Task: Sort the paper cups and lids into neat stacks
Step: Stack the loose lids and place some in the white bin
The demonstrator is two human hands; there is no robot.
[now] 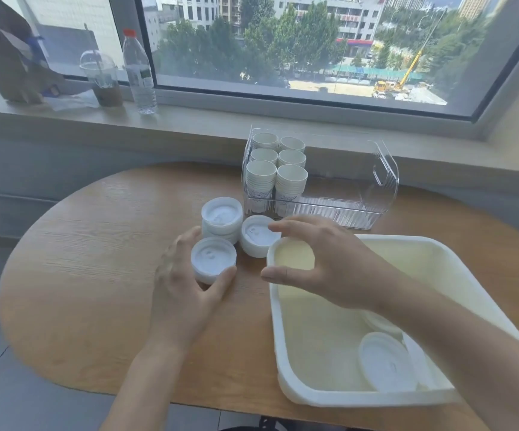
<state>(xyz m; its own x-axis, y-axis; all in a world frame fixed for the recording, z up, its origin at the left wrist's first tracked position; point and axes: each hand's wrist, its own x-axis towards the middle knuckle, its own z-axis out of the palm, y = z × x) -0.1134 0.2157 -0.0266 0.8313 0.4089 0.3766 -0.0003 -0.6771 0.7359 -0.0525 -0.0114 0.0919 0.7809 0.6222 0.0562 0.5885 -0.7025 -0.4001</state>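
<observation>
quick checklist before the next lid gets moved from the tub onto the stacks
1. Left hand steadies the near lid stack, thumb and fingers curled round it: ok.
2. Right hand free to pick: ok, it hangs over the white tub's far corner, fingers curved, holding nothing.
3. Lids left in tub: ok, a few at the near end.
4. Three lid stacks level: not ok, the far stack stands taller.
5. Cup stacks neat in the clear bin: ok, six upright stacks.
6. Exact lid count in tub: cannot tell, the arm hides part.
</observation>
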